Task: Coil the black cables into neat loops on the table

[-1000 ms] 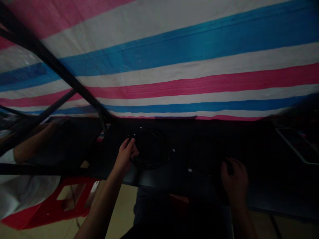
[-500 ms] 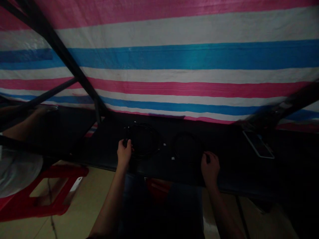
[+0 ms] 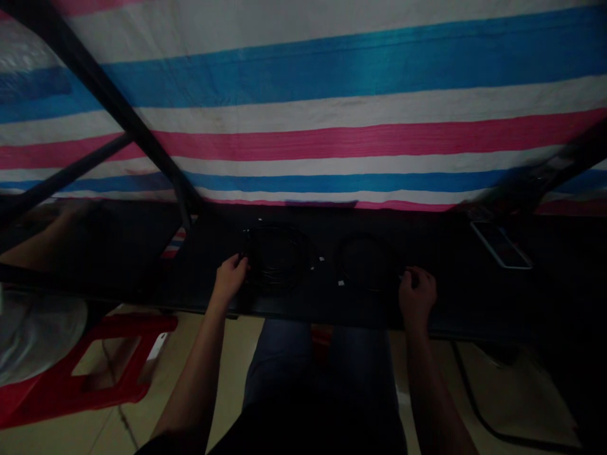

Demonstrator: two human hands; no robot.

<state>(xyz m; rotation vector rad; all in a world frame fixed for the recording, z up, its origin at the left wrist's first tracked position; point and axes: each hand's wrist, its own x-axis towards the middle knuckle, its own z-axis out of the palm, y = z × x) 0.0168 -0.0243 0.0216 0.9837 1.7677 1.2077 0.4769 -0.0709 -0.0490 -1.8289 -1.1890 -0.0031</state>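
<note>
Two loops of thin black cable lie side by side on a black tabletop. The fuller left coil has several turns. My left hand is at its left edge, fingers closed on the cable, though the grip is dim. To the right is a smaller cable coil. At its right edge my right hand is closed, thumb against curled fingers, on what looks like part of that cable. Small white tags show beside the coils.
A phone lies at the right. Dark metal bars slant up at the left before a striped tarp. Another person's forearm rests over the table at far left, above a red stool.
The view has tipped downward and shifted, so more of my legs shows. My right hand has moved slightly away from my left. Both stay beside their coils.
</note>
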